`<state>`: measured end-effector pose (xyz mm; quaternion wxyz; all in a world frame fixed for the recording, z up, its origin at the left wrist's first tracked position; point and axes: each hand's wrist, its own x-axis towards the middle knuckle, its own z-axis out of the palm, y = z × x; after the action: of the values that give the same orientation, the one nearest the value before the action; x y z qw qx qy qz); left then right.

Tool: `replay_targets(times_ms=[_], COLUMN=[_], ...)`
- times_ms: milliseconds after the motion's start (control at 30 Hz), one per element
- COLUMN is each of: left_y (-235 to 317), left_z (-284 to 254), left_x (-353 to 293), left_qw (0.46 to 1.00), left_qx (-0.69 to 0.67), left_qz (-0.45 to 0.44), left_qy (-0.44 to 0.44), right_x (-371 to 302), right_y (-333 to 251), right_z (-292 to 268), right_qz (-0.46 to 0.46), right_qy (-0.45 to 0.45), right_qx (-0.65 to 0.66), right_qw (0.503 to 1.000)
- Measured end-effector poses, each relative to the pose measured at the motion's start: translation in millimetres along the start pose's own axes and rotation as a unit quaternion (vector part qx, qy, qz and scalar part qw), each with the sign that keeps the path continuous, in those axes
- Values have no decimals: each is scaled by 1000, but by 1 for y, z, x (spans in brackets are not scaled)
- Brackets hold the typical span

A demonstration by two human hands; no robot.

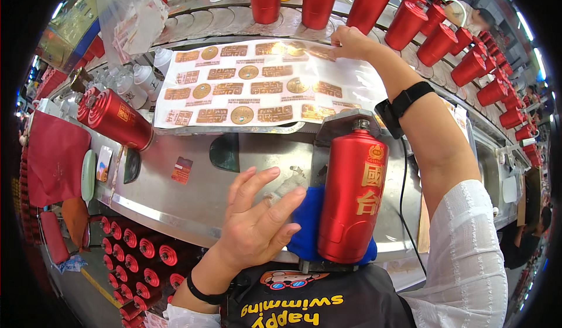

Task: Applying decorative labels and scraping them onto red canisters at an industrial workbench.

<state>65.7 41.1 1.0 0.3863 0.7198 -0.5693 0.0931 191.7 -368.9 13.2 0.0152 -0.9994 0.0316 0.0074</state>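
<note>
A red bottle (351,193) with raised gold characters lies neck away from me on a blue cloth (305,214). Just left of it, my left hand (252,222) is raised with its fingers spread, holding nothing. My right hand (353,42) reaches to the far right corner of a white label sheet (234,102) with rows of gold labels and round gold seals. Its thumb and fingers are pinched on a label (320,53) there; whether that label has come off the backing, I cannot tell.
A curved conveyor (205,19) carries several red bottles (366,6) along the far side. Another red bottle (120,119) leans left of the sheet, near white bottles (146,79). A small red card (181,170) lies on the metal table (175,193). Several bottles (132,263) stand packed at lower left.
</note>
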Motion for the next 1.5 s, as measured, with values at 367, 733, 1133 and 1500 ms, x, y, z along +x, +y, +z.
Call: replay_targets(times_ms=[367,733,1133,1500], left_y=[2,-1,-16,-7], left_z=[7,17,14,-7], left_x=[-8,-9,22,154], left_qw=[1000,999,994,959], left_qx=[-10,-32,-82,-274], left_qz=[0,-1,-59,33], left_qy=[-16,10,40,-58], right_x=[-11,-80,-137,-247], right_y=[5,36,-31,-153], right_z=[11,-28,-87,-192], right_qz=[-48,167,14,-195], right_qy=[247,-165,100,137], right_qx=[-6,-124,-100,-63], right_qw=[968,964,990,969])
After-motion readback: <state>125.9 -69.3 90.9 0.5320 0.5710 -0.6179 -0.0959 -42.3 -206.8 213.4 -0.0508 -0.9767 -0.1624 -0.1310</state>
